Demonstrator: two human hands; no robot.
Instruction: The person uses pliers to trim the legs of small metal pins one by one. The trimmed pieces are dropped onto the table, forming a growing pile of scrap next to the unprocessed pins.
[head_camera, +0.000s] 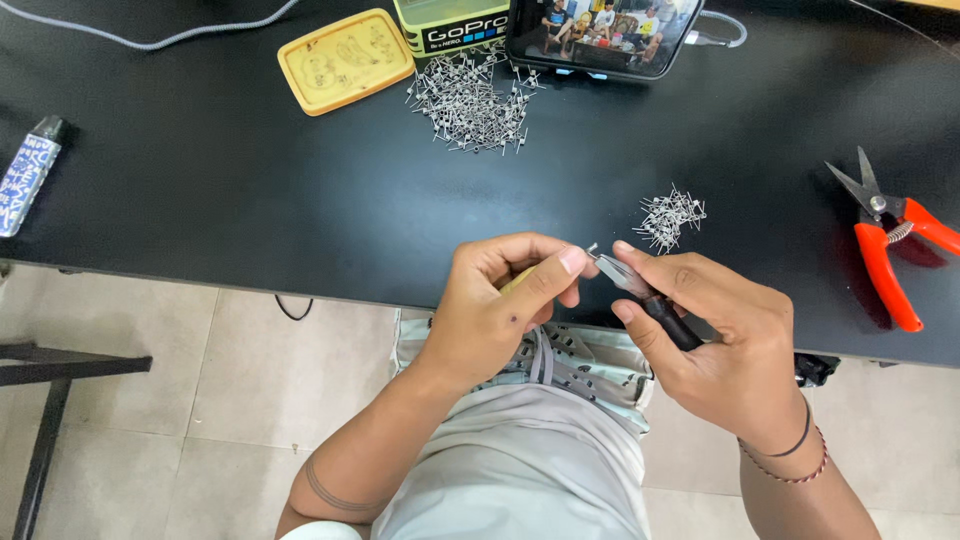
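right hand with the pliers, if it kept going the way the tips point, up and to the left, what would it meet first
Most likely the left hand: the pliers in the right hand point at its thumb tip, almost touching. Past that lies bare black table, though depth is hard to judge.

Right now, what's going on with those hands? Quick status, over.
Left hand pinching a small yellowish piece. Right hand gripping dark-handled pliers, tips at left fingers. Nothing between them.

table centre (300, 190) open | blocking: big wire heap (470, 100), small heap (670, 217), red snips (890, 240)
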